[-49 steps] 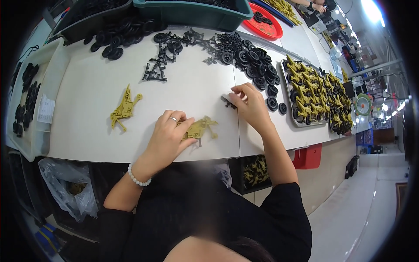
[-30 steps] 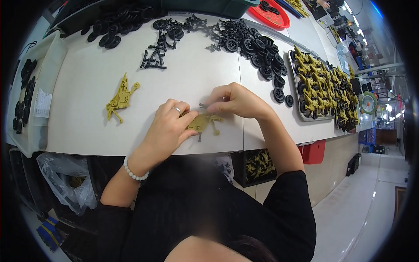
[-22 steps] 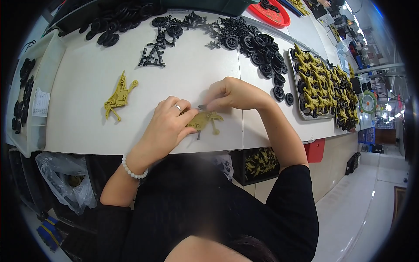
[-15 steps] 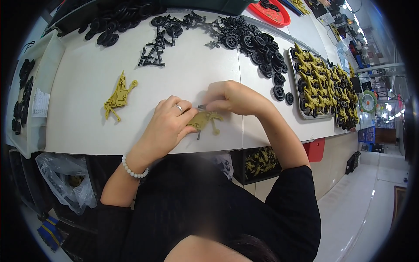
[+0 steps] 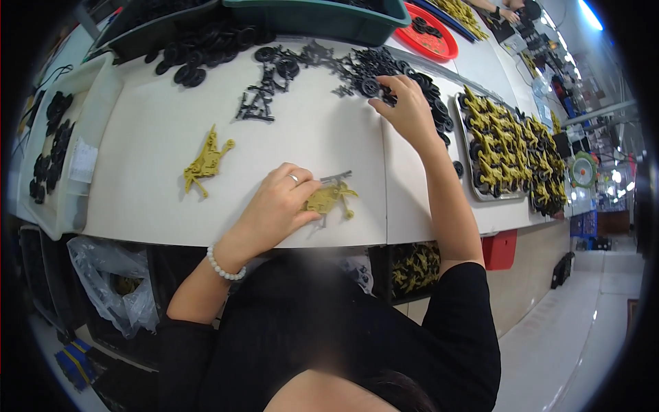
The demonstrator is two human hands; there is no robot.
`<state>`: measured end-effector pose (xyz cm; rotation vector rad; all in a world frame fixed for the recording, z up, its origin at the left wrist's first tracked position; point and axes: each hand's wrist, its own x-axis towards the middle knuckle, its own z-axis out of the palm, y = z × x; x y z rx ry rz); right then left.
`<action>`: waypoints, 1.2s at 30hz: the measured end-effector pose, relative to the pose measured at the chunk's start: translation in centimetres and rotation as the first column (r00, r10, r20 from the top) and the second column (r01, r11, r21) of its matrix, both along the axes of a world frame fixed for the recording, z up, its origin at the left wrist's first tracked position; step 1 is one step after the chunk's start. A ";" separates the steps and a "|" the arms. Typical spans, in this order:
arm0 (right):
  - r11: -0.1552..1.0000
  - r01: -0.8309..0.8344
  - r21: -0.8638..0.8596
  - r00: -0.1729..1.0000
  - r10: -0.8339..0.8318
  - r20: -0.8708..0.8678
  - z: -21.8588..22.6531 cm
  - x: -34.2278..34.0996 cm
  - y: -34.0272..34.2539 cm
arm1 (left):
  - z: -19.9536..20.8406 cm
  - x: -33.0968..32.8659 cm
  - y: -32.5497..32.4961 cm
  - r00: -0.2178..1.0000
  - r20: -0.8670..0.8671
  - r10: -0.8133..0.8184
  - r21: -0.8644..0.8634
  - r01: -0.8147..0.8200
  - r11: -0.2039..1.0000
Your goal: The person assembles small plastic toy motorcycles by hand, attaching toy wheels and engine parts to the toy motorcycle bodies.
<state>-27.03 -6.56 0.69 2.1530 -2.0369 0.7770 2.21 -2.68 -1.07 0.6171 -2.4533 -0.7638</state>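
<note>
Hands apart on our white worktable (image 5: 158, 137): our left hand (image 5: 274, 206) pins an olive plastic toy part (image 5: 331, 198) near the front edge, while our right hand (image 5: 410, 113), fingers spread, reaches among black wheels (image 5: 371, 69), perhaps touching one.

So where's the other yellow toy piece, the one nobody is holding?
In the head view, the loose yellow piece lies on the white table, to the left of the left hand and below the black frame parts.
</note>
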 end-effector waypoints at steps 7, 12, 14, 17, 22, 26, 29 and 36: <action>0.995 0.036 0.093 0.994 -0.026 -0.103 -0.2 -0.3 -2.0 | 1.6 2.8 -3.1 0.991 -0.041 0.125 -0.114 -0.129 0.985; 0.993 -0.102 0.060 0.979 0.089 0.185 1.0 1.3 3.0 | 2.9 7.8 -13.9 0.735 -0.046 0.676 -0.155 -0.674 0.722; 0.980 -0.168 0.107 0.960 0.138 0.245 1.4 2.3 5.9 | 3.2 8.8 -17.4 0.631 0.101 0.769 -0.115 -0.760 0.639; 0.968 -0.170 0.184 0.939 0.102 0.328 1.1 3.3 9.9 | 1.4 9.1 -21.4 0.528 0.205 0.824 -0.136 -0.818 0.558; 0.971 -0.089 0.222 0.927 0.000 0.375 0.8 3.8 13.8 | -1.4 11.2 -26.6 0.659 0.198 0.726 -0.034 -0.735 0.677; 0.964 -0.137 0.226 0.910 0.032 0.414 0.7 4.0 14.8 | -1.6 12.0 -27.9 0.838 0.187 0.512 0.095 -0.534 0.840; 0.952 -0.206 0.227 0.900 0.093 0.426 0.6 4.8 14.2 | -1.1 12.8 -28.0 0.834 0.214 0.508 0.039 -0.527 0.849; 0.918 -0.306 0.254 0.917 0.212 0.338 2.1 7.4 13.2 | 0.4 13.1 -23.6 0.806 0.039 0.591 0.100 -0.591 0.800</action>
